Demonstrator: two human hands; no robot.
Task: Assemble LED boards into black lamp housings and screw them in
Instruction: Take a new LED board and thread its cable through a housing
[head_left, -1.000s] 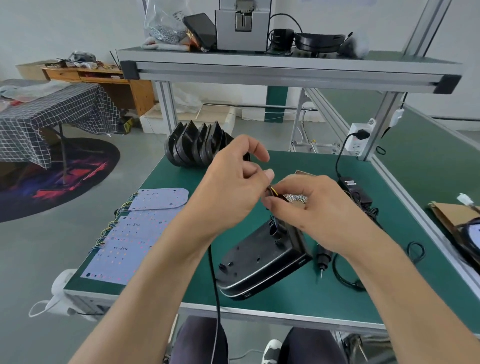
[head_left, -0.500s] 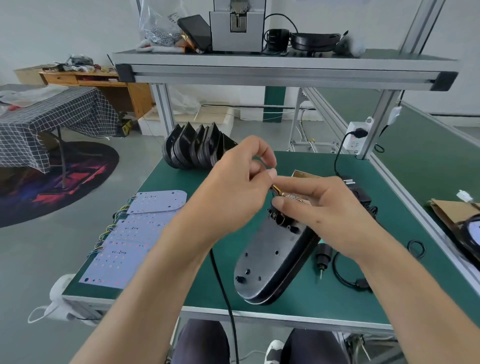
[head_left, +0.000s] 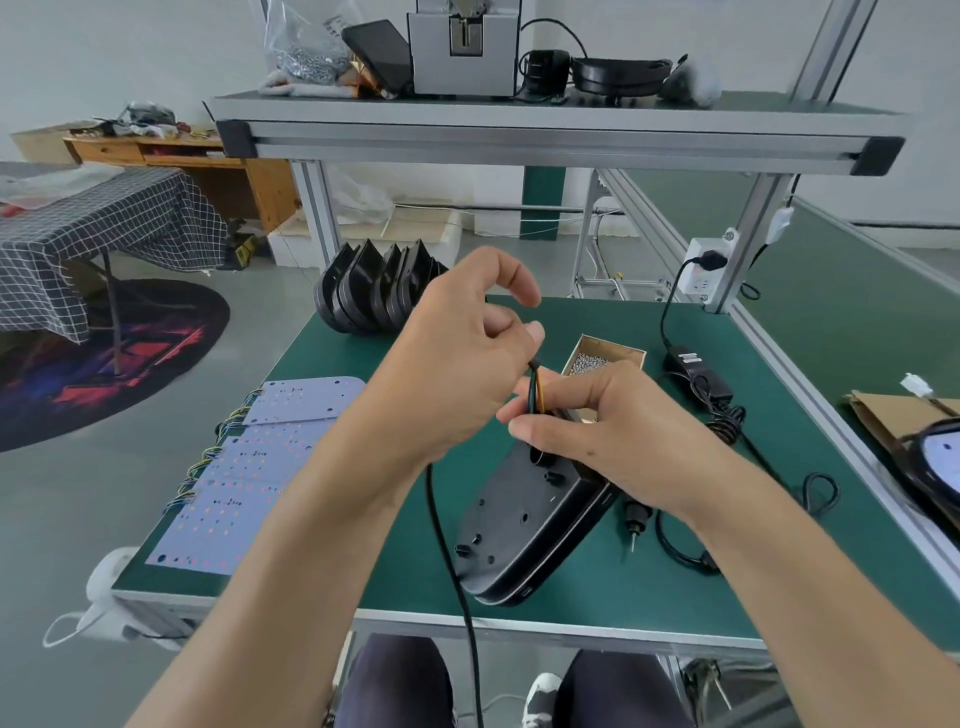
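A black lamp housing (head_left: 524, 525) lies back side up on the green bench, its narrow end under my right hand. Black and yellow wires (head_left: 536, 392) rise out of a hole at that end. My left hand (head_left: 457, 358) pinches the top of the wires between thumb and fingers. My right hand (head_left: 597, 431) pinches the same wires lower down, just above the housing. A black cable (head_left: 447, 561) hangs from under my left hand past the bench's front edge. Several white LED boards (head_left: 249, 467) with short wires lie in a row at the left.
A stack of empty black housings (head_left: 374, 293) stands at the back left. An open cardboard box of screws (head_left: 597, 358) sits behind my hands. An electric screwdriver (head_left: 635, 519) and its power adapter (head_left: 696, 371) with coiled cord lie to the right. Another lamp (head_left: 935, 457) rests at the far right.
The housing has settled flatter on the bench, turned lengthwise. My hands have moved apart a little, and more of the wires shows between them.
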